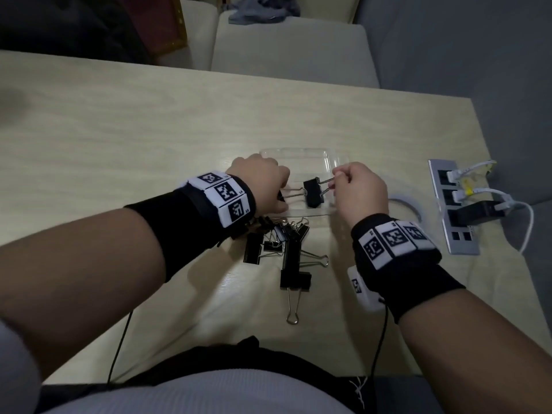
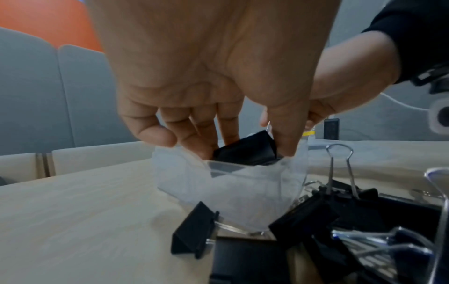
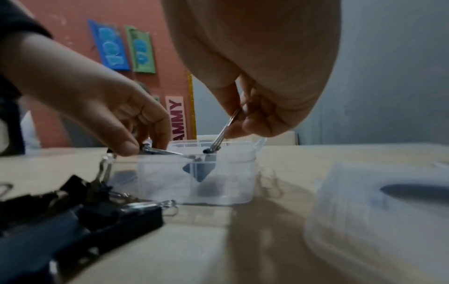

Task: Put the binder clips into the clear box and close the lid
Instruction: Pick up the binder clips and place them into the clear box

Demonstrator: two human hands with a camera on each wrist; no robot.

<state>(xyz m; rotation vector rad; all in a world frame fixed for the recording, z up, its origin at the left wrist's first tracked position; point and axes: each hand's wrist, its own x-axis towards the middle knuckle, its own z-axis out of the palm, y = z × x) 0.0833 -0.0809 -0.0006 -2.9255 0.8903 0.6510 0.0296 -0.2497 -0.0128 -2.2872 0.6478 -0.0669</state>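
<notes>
The clear box (image 1: 298,162) stands open mid-table. My right hand (image 1: 340,177) pinches the wire handles of a black binder clip (image 1: 313,193) whose body hangs down inside the box (image 3: 218,184). My left hand (image 1: 277,192) grips the black body of a second clip (image 2: 245,151) over the box's left rim, its wire handles (image 1: 294,192) pointing right. A pile of several black binder clips (image 1: 280,246) lies on the table just in front of the box. The clear lid (image 3: 379,201) lies to the right of the box.
A metal socket panel (image 1: 460,243) with white cables and a black plug is set in the table at the right edge. Pale chairs (image 1: 286,46) stand beyond the far edge. The wooden table (image 1: 119,130) stretches away to the left.
</notes>
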